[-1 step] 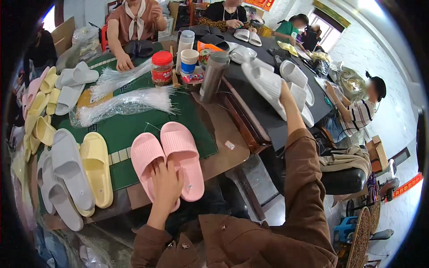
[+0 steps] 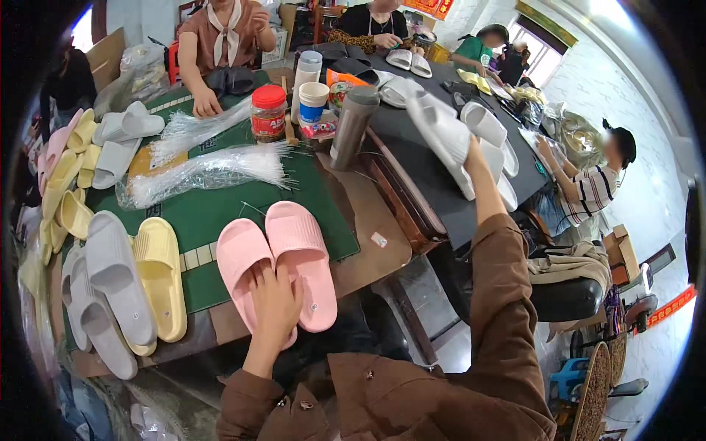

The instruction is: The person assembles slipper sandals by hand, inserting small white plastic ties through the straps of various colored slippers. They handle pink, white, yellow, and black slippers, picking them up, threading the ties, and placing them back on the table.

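Slippers, pink pair (image 2: 283,261): left hand (image 2: 273,305) flat on heels, grip open; right hand (image 2: 471,158) closed round white slipper (image 2: 441,136); keep pair aligned on counter (image 2: 368,250).

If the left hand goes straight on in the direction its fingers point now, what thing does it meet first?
The left hand already rests on the pink slippers. Further ahead lies the green mat, then probably the bundle of clear plastic strands; depth is uncertain.

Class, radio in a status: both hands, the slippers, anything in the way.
Left hand flat on pink slippers, green mat. Right hand raised, gripping white slipper over black table. Yellow slipper and grey slipper lie left, apart.
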Demonstrator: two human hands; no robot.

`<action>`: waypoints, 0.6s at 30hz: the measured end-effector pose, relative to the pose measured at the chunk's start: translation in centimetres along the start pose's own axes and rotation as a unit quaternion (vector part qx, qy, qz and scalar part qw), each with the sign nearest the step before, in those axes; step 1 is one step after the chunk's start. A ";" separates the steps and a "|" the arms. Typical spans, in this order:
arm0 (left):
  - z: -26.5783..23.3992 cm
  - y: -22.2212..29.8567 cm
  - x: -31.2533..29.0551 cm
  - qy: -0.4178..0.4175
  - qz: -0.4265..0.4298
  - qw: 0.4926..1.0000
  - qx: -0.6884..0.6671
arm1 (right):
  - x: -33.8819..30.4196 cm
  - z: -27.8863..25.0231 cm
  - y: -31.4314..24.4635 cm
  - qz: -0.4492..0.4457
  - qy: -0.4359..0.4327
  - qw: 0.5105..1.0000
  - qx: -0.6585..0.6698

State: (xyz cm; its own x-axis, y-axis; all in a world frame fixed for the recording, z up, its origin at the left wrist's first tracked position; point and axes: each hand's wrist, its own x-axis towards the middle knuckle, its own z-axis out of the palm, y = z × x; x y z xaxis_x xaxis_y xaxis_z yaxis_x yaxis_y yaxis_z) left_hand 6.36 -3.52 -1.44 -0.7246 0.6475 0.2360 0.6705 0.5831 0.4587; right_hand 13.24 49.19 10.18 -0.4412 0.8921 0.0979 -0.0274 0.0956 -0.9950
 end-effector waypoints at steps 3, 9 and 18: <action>1.2 -0.2 0.1 0.103 0.060 0.990 0.074 | 0.5 -2.7 -0.8 0.075 0.119 0.969 0.205; 0.3 0.0 -0.1 0.047 0.025 0.998 0.031 | -6.3 -1.3 -1.4 -0.018 0.058 0.969 0.241; -2.0 -2.3 -1.0 0.036 0.019 0.998 0.057 | -26.1 8.6 0.1 0.037 -0.083 0.992 0.091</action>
State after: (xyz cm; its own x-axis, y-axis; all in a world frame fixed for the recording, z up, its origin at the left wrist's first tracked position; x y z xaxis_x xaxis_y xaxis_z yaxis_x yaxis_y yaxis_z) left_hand 5.19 -6.52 -1.04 -0.7050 0.6356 0.3147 0.7086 0.6135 0.3485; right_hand 17.05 22.17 7.33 -0.5899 0.8067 0.0347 -0.1438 -0.0627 -0.9876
